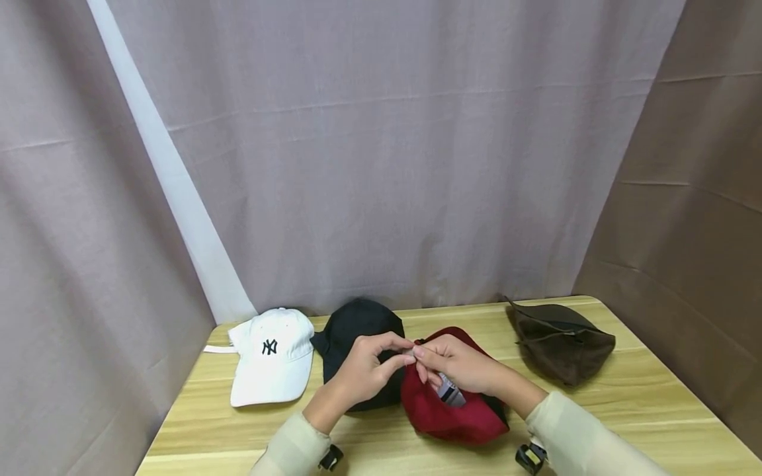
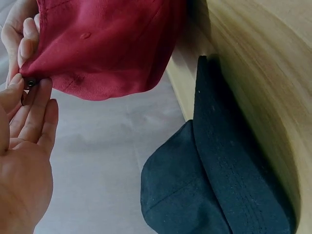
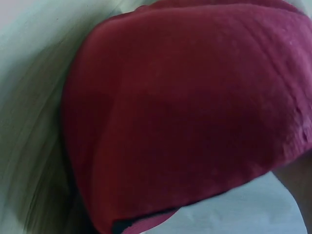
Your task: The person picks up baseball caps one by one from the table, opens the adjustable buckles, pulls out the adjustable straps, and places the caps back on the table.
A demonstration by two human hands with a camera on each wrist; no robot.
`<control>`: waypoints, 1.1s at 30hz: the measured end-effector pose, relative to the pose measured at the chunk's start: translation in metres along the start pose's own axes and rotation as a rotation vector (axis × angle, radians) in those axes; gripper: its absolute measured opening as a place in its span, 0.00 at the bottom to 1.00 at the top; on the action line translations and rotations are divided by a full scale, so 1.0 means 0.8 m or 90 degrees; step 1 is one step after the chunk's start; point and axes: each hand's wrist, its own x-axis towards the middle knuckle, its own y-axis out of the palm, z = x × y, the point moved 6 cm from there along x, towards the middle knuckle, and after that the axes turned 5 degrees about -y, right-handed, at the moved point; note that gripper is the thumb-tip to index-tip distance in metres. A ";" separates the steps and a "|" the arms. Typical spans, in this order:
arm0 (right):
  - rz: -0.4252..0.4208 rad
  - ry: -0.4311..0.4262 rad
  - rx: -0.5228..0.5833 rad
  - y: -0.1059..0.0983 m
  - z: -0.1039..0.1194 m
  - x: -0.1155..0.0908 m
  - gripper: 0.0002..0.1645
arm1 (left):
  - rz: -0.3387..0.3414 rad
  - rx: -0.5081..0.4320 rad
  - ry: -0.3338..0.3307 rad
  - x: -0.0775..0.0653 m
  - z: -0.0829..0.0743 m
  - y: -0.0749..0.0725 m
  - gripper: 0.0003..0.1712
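A red cap [image 1: 455, 423] is at the front middle of the table, its opening showing a grey label [image 1: 450, 395] inside. My left hand [image 1: 370, 367] pinches at the cap's edge with thumb and fingertips. Right beside it, my right hand [image 1: 461, 363] grips the same edge, and the two sets of fingertips meet. Close up in the left wrist view, a small dark metal fastener [image 2: 30, 83] sits between the fingertips of the left hand [image 2: 27, 170]. In the right wrist view the red cap [image 3: 185, 107] fills most of the picture and the right hand's fingers are hidden.
Just behind the left hand lies a black cap [image 1: 363, 324]. To its left is a white cap [image 1: 274, 367] with a dark logo. A dark brown cap [image 1: 565, 347] lies at the right. Grey curtains [image 1: 405, 165] hang behind the wooden table [image 1: 643, 410].
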 end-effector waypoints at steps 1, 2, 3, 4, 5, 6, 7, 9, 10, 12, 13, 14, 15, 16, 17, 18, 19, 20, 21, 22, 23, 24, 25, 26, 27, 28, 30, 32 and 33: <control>-0.005 0.007 -0.014 0.000 -0.001 0.000 0.30 | 0.001 0.005 0.003 -0.001 0.000 0.001 0.09; -0.009 0.015 -0.029 0.000 -0.001 0.000 0.30 | 0.003 0.008 0.005 -0.002 0.001 0.002 0.09; -0.014 0.025 -0.042 0.000 -0.002 0.000 0.31 | 0.005 0.013 0.007 -0.003 0.001 0.002 0.09; -0.019 0.036 -0.055 0.001 -0.002 0.000 0.31 | 0.008 0.020 0.010 -0.004 0.002 0.003 0.09; -0.024 0.043 -0.067 0.002 -0.002 0.001 0.31 | 0.009 0.028 0.012 -0.005 0.002 0.004 0.09; -0.027 0.051 -0.077 0.002 -0.002 0.002 0.31 | 0.010 0.038 0.016 -0.006 0.002 0.005 0.09; -0.031 0.058 -0.084 0.003 -0.002 0.002 0.32 | 0.008 0.046 0.019 -0.007 0.002 0.005 0.09; -0.043 0.073 -0.090 0.003 -0.001 0.003 0.33 | 0.006 0.059 0.023 -0.007 0.002 0.006 0.09; -0.050 0.079 -0.093 0.003 -0.001 0.004 0.33 | 0.004 0.064 0.027 -0.007 0.001 0.006 0.09; -0.059 0.095 -0.090 0.002 0.000 0.003 0.33 | 0.001 0.069 0.029 -0.006 0.001 0.007 0.09; -0.062 0.103 -0.082 0.003 0.000 0.003 0.33 | 0.000 0.067 0.030 -0.006 0.001 0.007 0.09; -0.065 0.112 -0.073 0.003 -0.001 0.003 0.33 | -0.001 0.067 0.029 -0.006 0.000 0.007 0.09; -0.067 0.120 -0.060 0.004 -0.001 0.002 0.33 | -0.001 0.067 0.029 -0.006 0.000 0.007 0.09; -0.068 0.128 -0.048 0.005 -0.001 0.002 0.33 | -0.002 0.066 0.029 -0.006 -0.001 0.007 0.09; -0.068 0.132 -0.036 0.006 -0.001 0.002 0.33 | -0.001 0.065 0.028 -0.006 -0.001 0.007 0.09; -0.067 0.133 -0.025 0.007 -0.001 0.002 0.34 | -0.002 0.065 0.029 -0.006 -0.002 0.007 0.09; -0.067 0.131 -0.016 0.007 0.000 0.002 0.34 | -0.001 0.065 0.028 -0.006 -0.002 0.007 0.09; -0.065 0.127 -0.012 0.008 0.001 0.003 0.34 | 0.000 0.067 0.027 -0.006 -0.003 0.007 0.09; -0.062 0.120 -0.008 0.008 0.002 0.003 0.34 | 0.002 0.068 0.028 -0.006 -0.003 0.007 0.09; -0.059 0.113 -0.009 0.008 0.004 0.003 0.34 | 0.006 0.068 0.029 -0.005 -0.004 0.007 0.09; -0.056 0.106 -0.007 0.008 0.006 0.003 0.33 | 0.009 0.067 0.030 -0.005 -0.004 0.007 0.09; -0.052 0.103 0.000 0.008 0.007 0.002 0.33 | 0.013 0.065 0.031 -0.004 -0.005 0.007 0.08; -0.047 0.100 0.004 0.008 0.008 0.001 0.33 | 0.016 0.061 0.029 -0.004 -0.005 0.007 0.08; -0.043 0.100 0.011 0.008 0.008 0.001 0.33 | 0.018 0.058 0.030 -0.004 -0.005 0.007 0.08; -0.039 0.102 0.018 0.008 0.008 0.000 0.33 | 0.020 0.053 0.028 -0.003 -0.005 0.007 0.08; -0.034 0.103 0.022 0.008 0.008 -0.001 0.33 | 0.019 0.046 0.026 -0.004 -0.004 0.007 0.08; -0.024 0.100 0.028 0.008 0.007 -0.001 0.33 | 0.015 0.034 0.016 -0.004 -0.002 0.006 0.08; -0.017 0.093 0.023 0.007 0.006 -0.001 0.33 | 0.010 0.021 0.002 -0.005 0.000 0.004 0.09; -0.014 0.086 0.019 0.007 0.005 -0.001 0.33 | 0.009 0.011 -0.008 -0.005 0.002 0.003 0.09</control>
